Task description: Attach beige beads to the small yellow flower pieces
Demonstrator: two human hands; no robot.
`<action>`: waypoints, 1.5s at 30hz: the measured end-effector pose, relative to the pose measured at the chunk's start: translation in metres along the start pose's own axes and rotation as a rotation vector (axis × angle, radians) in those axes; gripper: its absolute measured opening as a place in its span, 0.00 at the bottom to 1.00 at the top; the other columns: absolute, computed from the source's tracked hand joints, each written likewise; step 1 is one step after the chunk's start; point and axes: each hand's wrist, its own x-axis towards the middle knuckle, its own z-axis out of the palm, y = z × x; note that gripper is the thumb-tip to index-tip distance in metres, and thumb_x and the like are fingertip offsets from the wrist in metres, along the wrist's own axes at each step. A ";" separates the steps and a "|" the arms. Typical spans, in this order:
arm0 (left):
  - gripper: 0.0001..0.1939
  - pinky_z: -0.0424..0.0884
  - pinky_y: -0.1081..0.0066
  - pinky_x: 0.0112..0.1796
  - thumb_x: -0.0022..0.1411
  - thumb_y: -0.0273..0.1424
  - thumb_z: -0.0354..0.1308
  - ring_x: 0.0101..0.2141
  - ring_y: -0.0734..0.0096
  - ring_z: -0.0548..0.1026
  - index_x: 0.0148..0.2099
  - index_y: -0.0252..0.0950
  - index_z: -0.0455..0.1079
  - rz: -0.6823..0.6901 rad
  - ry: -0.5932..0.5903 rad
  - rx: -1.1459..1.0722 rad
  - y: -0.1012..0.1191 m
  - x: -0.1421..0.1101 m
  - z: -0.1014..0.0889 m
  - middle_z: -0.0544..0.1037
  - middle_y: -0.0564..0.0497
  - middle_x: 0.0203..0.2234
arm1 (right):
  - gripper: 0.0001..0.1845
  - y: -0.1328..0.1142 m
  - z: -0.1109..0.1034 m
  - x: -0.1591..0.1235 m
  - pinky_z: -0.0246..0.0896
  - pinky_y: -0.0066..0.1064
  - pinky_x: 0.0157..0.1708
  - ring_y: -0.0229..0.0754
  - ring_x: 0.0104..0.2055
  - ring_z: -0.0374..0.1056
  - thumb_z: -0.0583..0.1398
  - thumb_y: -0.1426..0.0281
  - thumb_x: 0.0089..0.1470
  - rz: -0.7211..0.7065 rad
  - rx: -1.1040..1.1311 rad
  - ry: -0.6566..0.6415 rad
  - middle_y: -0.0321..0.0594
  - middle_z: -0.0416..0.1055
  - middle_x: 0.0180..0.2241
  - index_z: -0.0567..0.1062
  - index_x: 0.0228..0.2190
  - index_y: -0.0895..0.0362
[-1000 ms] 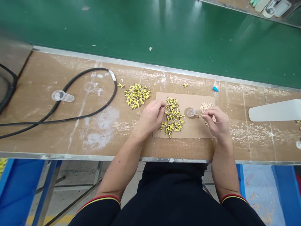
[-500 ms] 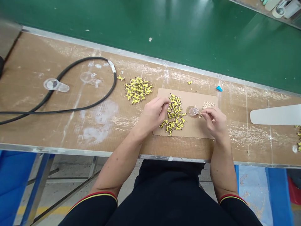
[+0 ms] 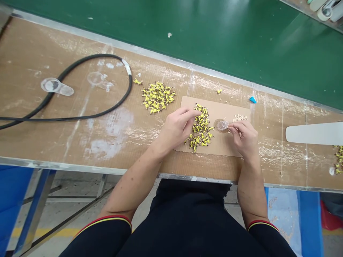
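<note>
My left hand [image 3: 179, 127] reaches over the near pile of small yellow-and-black figures [image 3: 201, 137] on a cardboard sheet [image 3: 214, 150]. Its index finger is stretched out across the top of the pile, with the thumb apart from it and no figure visible between them. At the sheet's right side, my right hand [image 3: 245, 137] has thumb and index finger pinched together at the edge of a small clear plastic cup [image 3: 222, 125]. What the pinch holds is too small to make out. Behind those fingers lies a heap of tiny pale pieces [image 3: 240, 117], partly hidden by the hand.
Another pile of yellow figures [image 3: 158, 97] lies left of the sheet. Farther left are a looped black cable [image 3: 92, 116] and a clear plastic scoop [image 3: 57, 86]. A blue scrap [image 3: 252, 100] and a white blade-shaped piece [image 3: 313, 133] lie right. A green surface [image 3: 160, 21] runs behind.
My left hand has moved right over the pile, its index finger now stretched out. My right fingertips have come to the cup's edge. The whole view has shifted slightly.
</note>
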 end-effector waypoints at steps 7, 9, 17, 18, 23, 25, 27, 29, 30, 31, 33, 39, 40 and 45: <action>0.15 0.75 0.69 0.46 0.72 0.22 0.49 0.41 0.68 0.80 0.49 0.37 0.77 -0.013 -0.003 -0.006 0.000 0.001 0.001 0.82 0.48 0.40 | 0.08 -0.001 0.001 -0.001 0.71 0.41 0.40 0.47 0.37 0.75 0.61 0.67 0.66 0.022 -0.015 -0.016 0.41 0.80 0.34 0.79 0.34 0.49; 0.15 0.74 0.69 0.46 0.72 0.23 0.49 0.41 0.68 0.80 0.49 0.37 0.77 -0.006 -0.003 -0.007 0.000 0.001 0.001 0.82 0.48 0.40 | 0.08 -0.001 0.001 -0.001 0.72 0.41 0.40 0.47 0.37 0.75 0.60 0.67 0.66 0.018 -0.030 -0.018 0.41 0.81 0.34 0.80 0.34 0.49; 0.14 0.75 0.69 0.44 0.72 0.22 0.50 0.39 0.69 0.80 0.47 0.36 0.78 0.021 0.049 -0.021 -0.001 0.000 0.003 0.82 0.48 0.39 | 0.08 -0.002 0.001 0.000 0.71 0.41 0.40 0.47 0.37 0.75 0.61 0.68 0.66 0.009 -0.013 -0.019 0.41 0.81 0.34 0.80 0.34 0.50; 0.14 0.75 0.69 0.44 0.72 0.22 0.50 0.39 0.69 0.80 0.47 0.36 0.78 0.020 0.053 -0.020 -0.002 0.000 0.003 0.82 0.48 0.39 | 0.08 -0.002 0.001 0.000 0.71 0.41 0.40 0.47 0.37 0.75 0.61 0.67 0.66 0.012 -0.013 -0.018 0.41 0.81 0.34 0.80 0.34 0.50; 0.14 0.75 0.68 0.43 0.71 0.23 0.51 0.38 0.69 0.79 0.44 0.37 0.79 -0.010 0.052 -0.058 0.001 0.000 0.001 0.82 0.49 0.38 | 0.09 -0.005 0.000 0.001 0.71 0.40 0.37 0.46 0.36 0.75 0.61 0.66 0.66 0.039 0.028 -0.002 0.41 0.80 0.33 0.79 0.33 0.50; 0.13 0.76 0.67 0.44 0.71 0.24 0.52 0.39 0.68 0.80 0.42 0.37 0.78 -0.065 0.052 -0.133 0.003 0.000 0.003 0.82 0.49 0.37 | 0.08 -0.008 -0.002 0.001 0.69 0.38 0.33 0.45 0.34 0.74 0.61 0.66 0.66 0.047 0.089 0.032 0.41 0.79 0.32 0.79 0.33 0.51; 0.11 0.76 0.67 0.42 0.70 0.26 0.53 0.38 0.68 0.79 0.40 0.37 0.77 -0.145 0.028 -0.300 0.005 0.000 0.007 0.82 0.49 0.36 | 0.08 -0.013 -0.004 0.001 0.66 0.37 0.30 0.43 0.31 0.72 0.62 0.66 0.65 0.056 0.153 0.088 0.40 0.78 0.31 0.79 0.33 0.51; 0.08 0.76 0.69 0.37 0.69 0.28 0.55 0.33 0.71 0.78 0.40 0.37 0.76 -0.256 -0.033 -0.582 0.006 0.000 0.013 0.81 0.50 0.33 | 0.07 -0.019 -0.005 0.000 0.66 0.37 0.30 0.43 0.31 0.72 0.63 0.66 0.65 0.057 0.218 0.133 0.39 0.77 0.30 0.78 0.33 0.51; 0.06 0.75 0.70 0.34 0.68 0.29 0.57 0.31 0.73 0.77 0.40 0.37 0.75 -0.324 -0.072 -0.753 0.008 0.000 0.016 0.80 0.51 0.32 | 0.06 -0.021 -0.005 -0.001 0.66 0.37 0.30 0.43 0.31 0.71 0.63 0.66 0.65 0.052 0.254 0.151 0.39 0.77 0.30 0.78 0.34 0.51; 0.04 0.74 0.72 0.33 0.67 0.29 0.59 0.29 0.75 0.76 0.40 0.37 0.74 -0.397 -0.108 -0.925 0.009 -0.001 0.019 0.79 0.52 0.31 | 0.05 -0.023 -0.005 -0.001 0.65 0.37 0.30 0.43 0.32 0.71 0.63 0.67 0.64 0.043 0.288 0.161 0.39 0.77 0.31 0.78 0.34 0.51; 0.05 0.72 0.75 0.31 0.64 0.30 0.63 0.27 0.79 0.74 0.42 0.37 0.73 -0.536 -0.148 -1.210 0.012 -0.001 0.024 0.77 0.54 0.30 | 0.03 -0.027 -0.004 -0.002 0.65 0.36 0.30 0.42 0.32 0.71 0.64 0.68 0.64 0.029 0.342 0.167 0.39 0.76 0.31 0.78 0.35 0.51; 0.10 0.69 0.79 0.30 0.58 0.30 0.71 0.26 0.82 0.72 0.41 0.37 0.75 -0.629 -0.164 -1.437 0.025 -0.003 0.030 0.76 0.56 0.28 | 0.03 -0.034 -0.002 -0.004 0.64 0.35 0.29 0.41 0.32 0.70 0.64 0.71 0.63 0.005 0.392 0.132 0.39 0.76 0.31 0.79 0.37 0.51; 0.10 0.69 0.79 0.30 0.58 0.30 0.71 0.26 0.82 0.72 0.40 0.37 0.75 -0.620 -0.177 -1.440 0.026 -0.003 0.030 0.76 0.56 0.29 | 0.03 -0.035 -0.002 -0.005 0.65 0.35 0.29 0.42 0.32 0.69 0.64 0.71 0.63 0.004 0.396 0.128 0.39 0.75 0.31 0.79 0.37 0.51; 0.09 0.72 0.76 0.31 0.60 0.31 0.70 0.27 0.81 0.74 0.41 0.37 0.75 -0.526 -0.220 -1.363 0.033 -0.006 0.032 0.77 0.54 0.32 | 0.05 -0.040 0.001 -0.006 0.64 0.35 0.30 0.41 0.33 0.69 0.64 0.73 0.62 -0.012 0.423 0.097 0.38 0.75 0.32 0.79 0.38 0.50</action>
